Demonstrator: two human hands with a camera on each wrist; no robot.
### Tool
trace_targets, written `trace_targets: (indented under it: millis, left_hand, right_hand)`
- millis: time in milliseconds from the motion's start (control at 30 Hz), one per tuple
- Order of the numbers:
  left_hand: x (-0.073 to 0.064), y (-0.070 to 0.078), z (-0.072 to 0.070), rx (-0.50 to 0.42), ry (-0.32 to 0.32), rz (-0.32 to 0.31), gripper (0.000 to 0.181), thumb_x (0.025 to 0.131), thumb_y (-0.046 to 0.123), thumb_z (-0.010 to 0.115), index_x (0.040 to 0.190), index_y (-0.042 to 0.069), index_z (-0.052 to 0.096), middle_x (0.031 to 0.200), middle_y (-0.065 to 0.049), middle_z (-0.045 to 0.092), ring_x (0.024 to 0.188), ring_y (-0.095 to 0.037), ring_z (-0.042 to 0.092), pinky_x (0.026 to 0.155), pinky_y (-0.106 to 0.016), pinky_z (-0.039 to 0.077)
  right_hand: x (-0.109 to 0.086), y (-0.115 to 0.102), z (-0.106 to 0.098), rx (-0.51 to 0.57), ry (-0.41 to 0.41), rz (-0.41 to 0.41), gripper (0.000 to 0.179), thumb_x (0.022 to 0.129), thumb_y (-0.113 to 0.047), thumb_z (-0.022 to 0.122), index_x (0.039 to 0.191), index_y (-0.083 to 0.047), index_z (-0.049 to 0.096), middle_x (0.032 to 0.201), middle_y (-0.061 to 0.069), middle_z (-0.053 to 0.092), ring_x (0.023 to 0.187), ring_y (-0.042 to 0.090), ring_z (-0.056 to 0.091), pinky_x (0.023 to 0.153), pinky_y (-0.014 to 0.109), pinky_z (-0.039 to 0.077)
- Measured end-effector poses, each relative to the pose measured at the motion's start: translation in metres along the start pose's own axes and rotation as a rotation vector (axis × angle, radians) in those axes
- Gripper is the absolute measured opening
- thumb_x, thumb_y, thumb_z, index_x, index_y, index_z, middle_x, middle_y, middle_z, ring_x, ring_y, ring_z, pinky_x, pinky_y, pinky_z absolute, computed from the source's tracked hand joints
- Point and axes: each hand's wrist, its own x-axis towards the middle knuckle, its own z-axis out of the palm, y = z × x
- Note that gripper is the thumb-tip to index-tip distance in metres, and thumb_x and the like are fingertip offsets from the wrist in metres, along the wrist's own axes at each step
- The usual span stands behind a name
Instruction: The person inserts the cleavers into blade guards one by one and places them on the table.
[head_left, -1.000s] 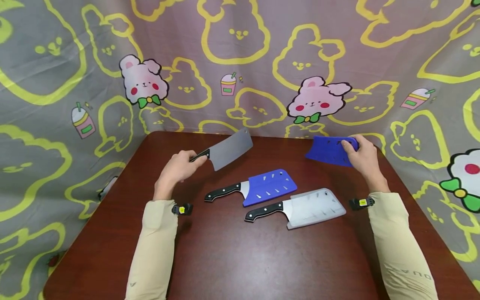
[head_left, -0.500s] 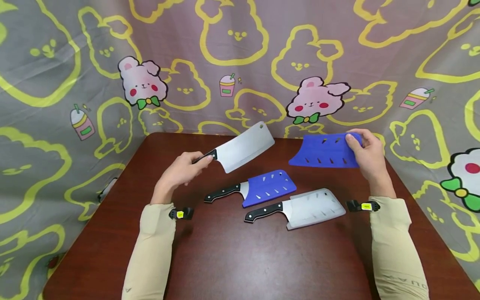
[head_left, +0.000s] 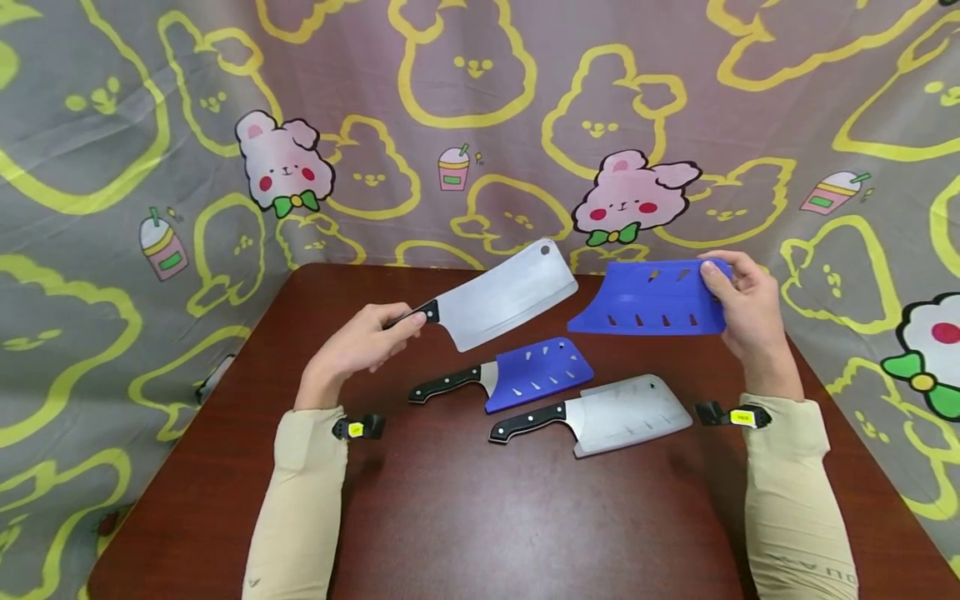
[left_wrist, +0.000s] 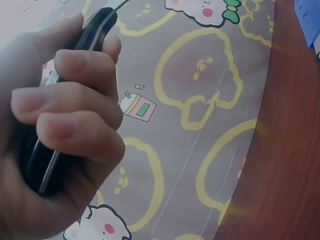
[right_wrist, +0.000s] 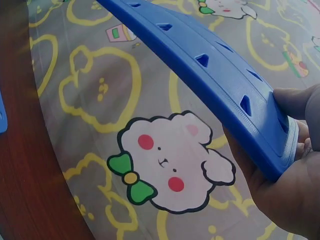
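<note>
My left hand (head_left: 371, 337) grips the black riveted handle (left_wrist: 42, 162) of a cleaver (head_left: 510, 296), its bare steel blade raised above the table and pointing right. In the left wrist view several fingers curl round that handle. Across from it, my right hand (head_left: 750, 312) pinches the far end of a blue blade cover (head_left: 652, 300) with slots cut along it. The cover's tapered end faces the blade tip, a small gap apart. In the right wrist view the thumb lies on one face of the cover (right_wrist: 215, 70), the other fingers behind it.
Below the raised hands, a cleaver in a blue cover (head_left: 536, 375) lies on the dark red table (head_left: 540, 533). Beside it lies another cleaver in a whitish translucent cover (head_left: 633, 417). A patterned curtain (head_left: 360, 50) surrounds the table's back and sides.
The cleaver in my left hand has risen and moved right. My right hand has lifted the blue cover and turned its slotted face into view. Blade and cover are closer together; the other cleavers stay put.
</note>
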Motion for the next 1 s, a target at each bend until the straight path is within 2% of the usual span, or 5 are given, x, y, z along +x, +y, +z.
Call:
trace_targets:
  millis: [367, 567, 1000]
  left_hand:
    - [-0.007, 0.006, -0.005, -0.010, 0.007, 0.048, 0.031, 0.097, 0.046, 0.057, 0.096, 0.016, 0.064, 0.057, -0.007, 0.043, 0.041, -0.024, 0.042, 0.043, -0.034, 0.039]
    - [-0.008, 0.011, -0.004, 0.006, 0.011, 0.078, 0.027, 0.099, 0.041, 0.056, 0.092, 0.016, 0.062, 0.057, -0.007, 0.043, 0.040, -0.023, 0.041, 0.042, -0.033, 0.038]
    - [-0.006, 0.007, -0.002, -0.011, 0.001, 0.077, 0.029, 0.100, 0.042, 0.054, 0.098, 0.015, 0.065, 0.059, -0.006, 0.045, 0.041, -0.023, 0.042, 0.041, -0.034, 0.039]
  right_hand:
    - [-0.004, -0.005, 0.009, 0.051, -0.097, -0.025, 0.024, 0.096, -0.009, 0.059, 0.116, 0.004, 0.061, 0.083, 0.004, 0.072, 0.067, 0.013, 0.073, 0.055, 0.026, 0.057]
    - [-0.007, -0.005, 0.013, 0.050, -0.117, -0.018, 0.022, 0.096, -0.007, 0.059, 0.115, 0.004, 0.061, 0.081, 0.005, 0.072, 0.065, 0.014, 0.073, 0.054, 0.027, 0.057]
    - [-0.008, -0.004, 0.018, 0.033, -0.151, -0.039, 0.021, 0.097, -0.005, 0.056, 0.116, 0.004, 0.061, 0.083, 0.006, 0.072, 0.067, 0.015, 0.074, 0.055, 0.028, 0.057]
